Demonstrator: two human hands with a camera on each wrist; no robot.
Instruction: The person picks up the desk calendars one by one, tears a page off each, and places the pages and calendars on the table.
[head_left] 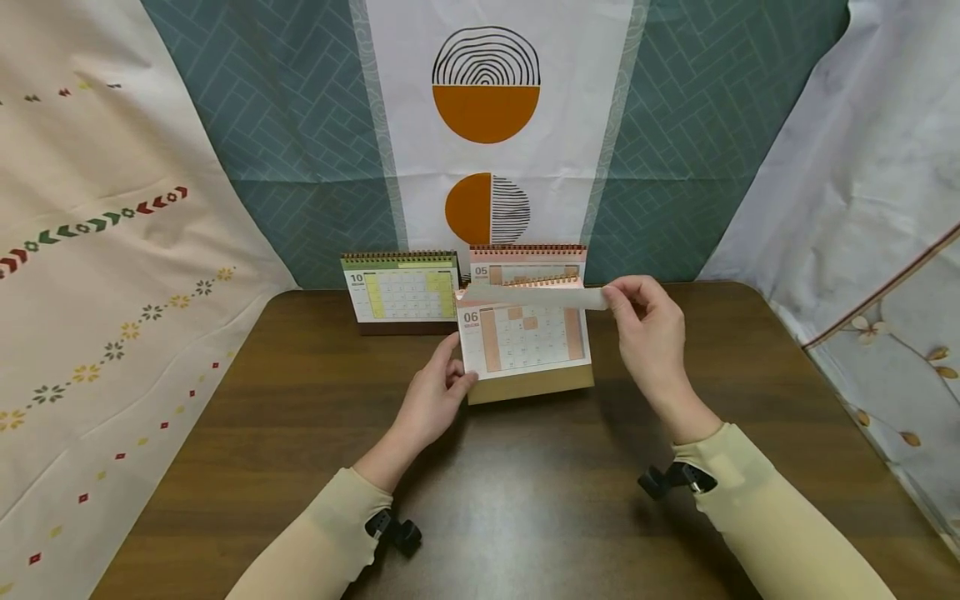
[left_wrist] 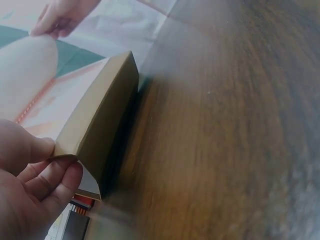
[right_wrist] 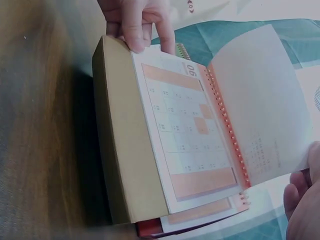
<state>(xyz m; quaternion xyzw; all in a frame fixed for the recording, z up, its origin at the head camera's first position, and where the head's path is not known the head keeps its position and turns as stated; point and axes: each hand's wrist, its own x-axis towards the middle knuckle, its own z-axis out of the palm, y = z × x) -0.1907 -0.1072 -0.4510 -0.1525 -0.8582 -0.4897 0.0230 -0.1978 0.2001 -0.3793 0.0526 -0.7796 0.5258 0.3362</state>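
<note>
An orange desk calendar point(head_left: 525, 337) with a kraft base stands mid-table, showing the page marked 06. My left hand point(head_left: 435, 400) grips its lower left corner, thumb on the page point(left_wrist: 30, 150). My right hand point(head_left: 648, 329) pinches the right edge of a lifted page point(head_left: 536, 293), held about level over the spiral binding. In the right wrist view the lifted page point(right_wrist: 260, 100) stands away from the 06 page point(right_wrist: 187, 140), with my left hand's fingers point(right_wrist: 137, 27) at the far corner. The kraft base point(left_wrist: 102, 112) fills the left wrist view.
A green calendar point(head_left: 401, 287) marked 10 stands at the back left. Another orange calendar point(head_left: 525, 260) marked 05 stands right behind the held one. The brown table point(head_left: 525, 500) is backed by patterned cloth hangings on all sides.
</note>
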